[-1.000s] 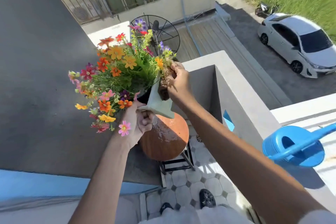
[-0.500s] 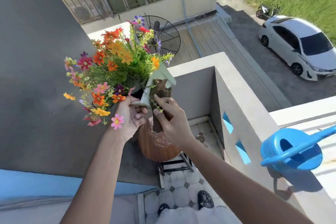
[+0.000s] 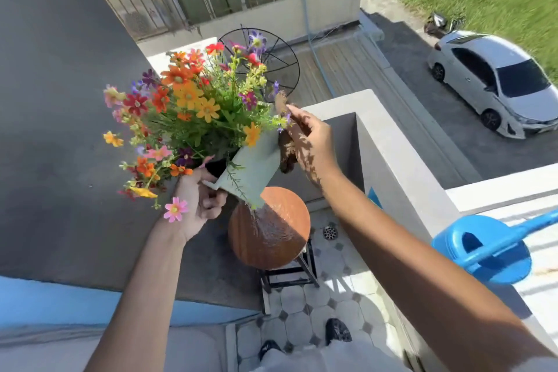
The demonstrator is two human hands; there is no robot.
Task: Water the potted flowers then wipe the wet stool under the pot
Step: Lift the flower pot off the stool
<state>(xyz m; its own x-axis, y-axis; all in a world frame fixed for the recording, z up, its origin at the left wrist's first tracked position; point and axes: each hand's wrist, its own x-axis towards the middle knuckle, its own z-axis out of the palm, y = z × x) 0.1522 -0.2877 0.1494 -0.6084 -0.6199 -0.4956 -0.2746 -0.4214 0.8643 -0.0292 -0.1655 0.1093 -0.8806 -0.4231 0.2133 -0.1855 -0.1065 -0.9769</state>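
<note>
Above the stool, w/ the round brown seat as my landmark, I've got the pot lifted clear & tilted, its base corner pointing down at the seat's far edge. A thin stream of water runs from that corner onto the seat; the wood is wet & shiny in a streak across the middle, the right part in sun, the left in shade.

My left hand, up-left of the seat, is closed on the pot's lower rim, fingers curled under, thumb on top. The flowers – orange, red, pink, purple, yellow – fan out up & left of the stool, well above it. One pink bloom hangs just by my left wrist.

My right hand, up-right of the seat, is half open, fingers spread loosely along the pot's upper side, against a brown clump there; can't tell if it's soil or fibre, nor if I'm truly gripping it.

Right of the stool, on the ledge, sits the blue can, well apart from both hands. Below the seat: black legs on tiled floor, a drain just right of it, my shoes nearer me. Far beyond, down at street level, a white car.
</note>
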